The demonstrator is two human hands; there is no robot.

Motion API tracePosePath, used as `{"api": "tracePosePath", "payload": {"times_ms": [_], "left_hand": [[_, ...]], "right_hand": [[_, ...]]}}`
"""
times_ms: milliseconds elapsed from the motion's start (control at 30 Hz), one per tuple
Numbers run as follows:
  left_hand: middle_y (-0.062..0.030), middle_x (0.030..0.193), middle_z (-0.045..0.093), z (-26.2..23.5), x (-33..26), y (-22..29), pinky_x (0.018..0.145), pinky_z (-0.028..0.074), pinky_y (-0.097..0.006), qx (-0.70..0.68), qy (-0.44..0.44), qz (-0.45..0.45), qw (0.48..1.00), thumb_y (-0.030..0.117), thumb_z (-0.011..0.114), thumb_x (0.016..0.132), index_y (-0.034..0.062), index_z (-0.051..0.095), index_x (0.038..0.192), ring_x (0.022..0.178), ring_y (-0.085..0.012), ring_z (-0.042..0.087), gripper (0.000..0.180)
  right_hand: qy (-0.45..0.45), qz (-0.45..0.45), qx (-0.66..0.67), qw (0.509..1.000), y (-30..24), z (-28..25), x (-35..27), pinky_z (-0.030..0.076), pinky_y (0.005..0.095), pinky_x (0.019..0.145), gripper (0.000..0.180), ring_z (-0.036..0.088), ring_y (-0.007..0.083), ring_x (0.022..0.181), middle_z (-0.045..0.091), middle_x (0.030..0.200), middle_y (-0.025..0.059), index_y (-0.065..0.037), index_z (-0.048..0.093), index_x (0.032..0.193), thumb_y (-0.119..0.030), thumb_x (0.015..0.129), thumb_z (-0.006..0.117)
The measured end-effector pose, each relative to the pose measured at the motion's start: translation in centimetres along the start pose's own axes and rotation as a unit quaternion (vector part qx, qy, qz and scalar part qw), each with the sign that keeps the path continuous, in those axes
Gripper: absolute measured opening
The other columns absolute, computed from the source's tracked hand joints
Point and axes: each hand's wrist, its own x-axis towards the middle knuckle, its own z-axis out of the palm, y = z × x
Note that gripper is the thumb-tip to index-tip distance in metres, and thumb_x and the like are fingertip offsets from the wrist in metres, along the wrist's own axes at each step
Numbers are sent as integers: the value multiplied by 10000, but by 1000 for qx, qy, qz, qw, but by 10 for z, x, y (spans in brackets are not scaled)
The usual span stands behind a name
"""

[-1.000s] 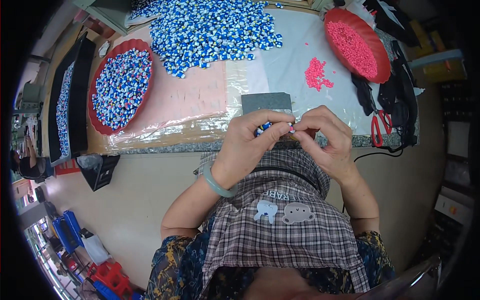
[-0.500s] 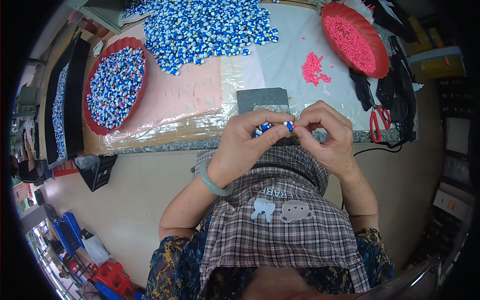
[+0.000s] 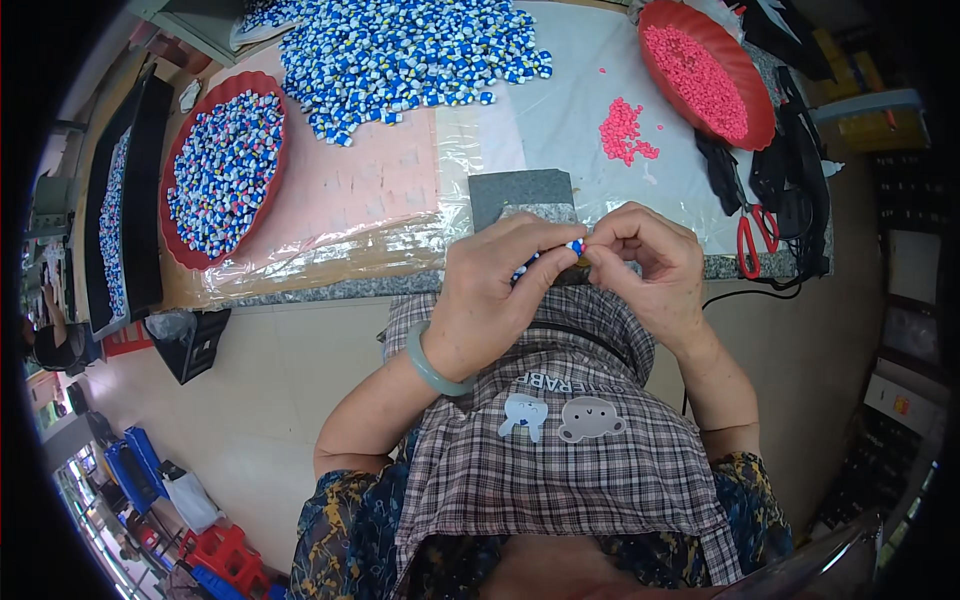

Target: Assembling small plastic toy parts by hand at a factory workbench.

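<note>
My left hand (image 3: 492, 285), a pale green bangle at its wrist, pinches a small blue-and-white piece (image 3: 575, 247) between thumb and forefinger. Curled in the same hand are more blue-and-white pieces (image 3: 519, 272), partly covered by the fingers. The fingertips of my right hand (image 3: 655, 270) are pressed together against the right side of the pinched piece. Whatever lies between those fingertips is hidden. Both hands are in front of the table's near edge, close to a dark grey slab (image 3: 520, 187).
A big heap of blue-and-white pieces (image 3: 410, 60) covers the far table. At left stand a red scalloped bowl (image 3: 281, 180) of them and a black tray (image 3: 150, 200). Rightward are loose pink bits (image 3: 622, 130), a red bowl (image 3: 762, 120) of pink bits, and red-handled scissors (image 3: 747, 248).
My right fingertips have come slightly left, closer against the pinched piece. That piece has turned a little, and less of the pieces in my left palm shows.
</note>
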Motion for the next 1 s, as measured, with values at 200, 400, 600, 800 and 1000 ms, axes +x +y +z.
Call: {"api": "tracePosePath", "payload": {"times_ms": [200, 400, 600, 800, 1000], "left_hand": [[-113, 862, 699, 3, -3, -2, 647, 486, -253, 40, 19, 33, 998, 38, 692, 894, 8, 726, 1078, 736, -166, 644, 189], [-15, 851, 625, 4, -4, -6, 598, 410, -206, -95, -29, -84, 992, 115, 632, 976, 9, 691, 1127, 676, -65, 512, 194], [-65, 934, 677, 2, -3, -7, 717, 481, -261, -194, -29, -173, 965, 105, 640, 950, 22, 697, 1090, 809, -131, 597, 172], [-50, 904, 670, -5, 1, -8, 699, 481, -259, -101, 2, -104, 989, 91, 714, 892, 23, 707, 1073, 773, -111, 578, 193], [-48, 998, 696, -5, -3, -8, 782, 507, -235, -159, -10, -116, 980, 68, 703, 911, 6, 708, 1056, 903, -93, 624, 158]], "right_hand": [[27, 32, 44, 998, -2, 5, -3, 554, 220, 623, 54, 651, 91, 724, 658, 896, 57, 44, 674, 912, 34, 863, 695], [-5, 11, 63, 998, 7, -2, -4, 556, 227, 678, 121, 629, 101, 788, 620, 978, 68, 40, 643, 960, 62, 854, 697], [8, -58, -11, 998, 10, 8, -4, 552, 248, 730, 216, 621, 124, 902, 598, 1034, 88, 18, 621, 989, 104, 814, 714], [42, -177, -174, 968, 3, 16, 3, 546, 266, 728, 249, 652, 179, 877, 645, 944, 117, 3, 603, 946, 123, 769, 731], [68, -218, -173, 958, 6, 21, -4, 554, 288, 715, 331, 657, 214, 860, 636, 964, 141, -5, 543, 990, 143, 760, 729]]}}
